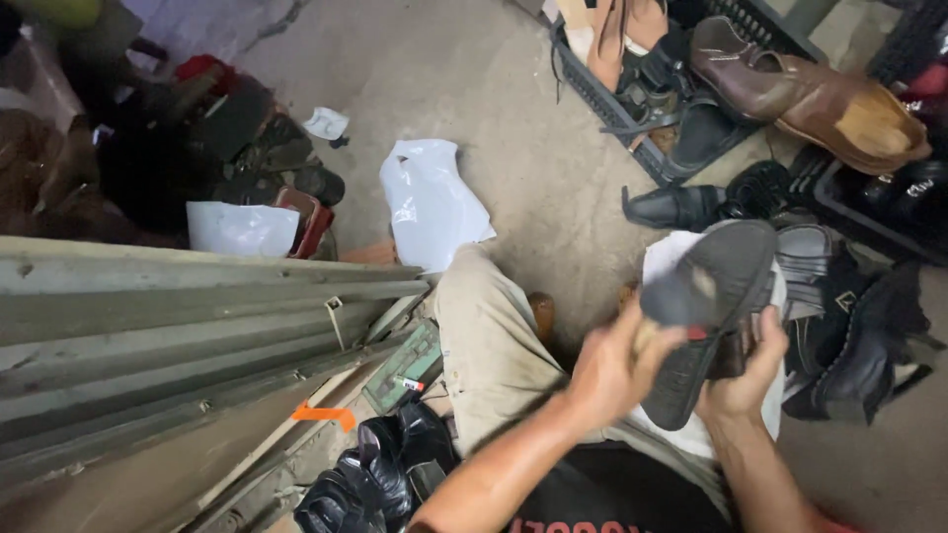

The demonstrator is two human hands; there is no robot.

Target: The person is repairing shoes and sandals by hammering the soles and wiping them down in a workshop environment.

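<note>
A dark shoe (pixel 713 296) lies sole up over my lap, its grey sole worn pale at the heel end. My left hand (pixel 614 367) grips the sole's left edge near the heel, thumb across it. My right hand (pixel 743 377) holds the shoe from the right side and beneath, fingers curled on its upper. A white cloth or paper (pixel 671 255) lies under the shoe on my knee. My khaki trouser leg (pixel 486 336) stretches forward to the left of the shoe.
A black crate (pixel 632 114) of shoes and sandals stands at the upper right, with a brown leather shoe (pixel 790 89) on it. Black shoes (pixel 859 345) lie at right. Grey wooden planks (pixel 168 326) fill the left. A white plastic bag (pixel 430 202) lies on the concrete floor. Black shoes (pixel 380 474) sit beside my leg.
</note>
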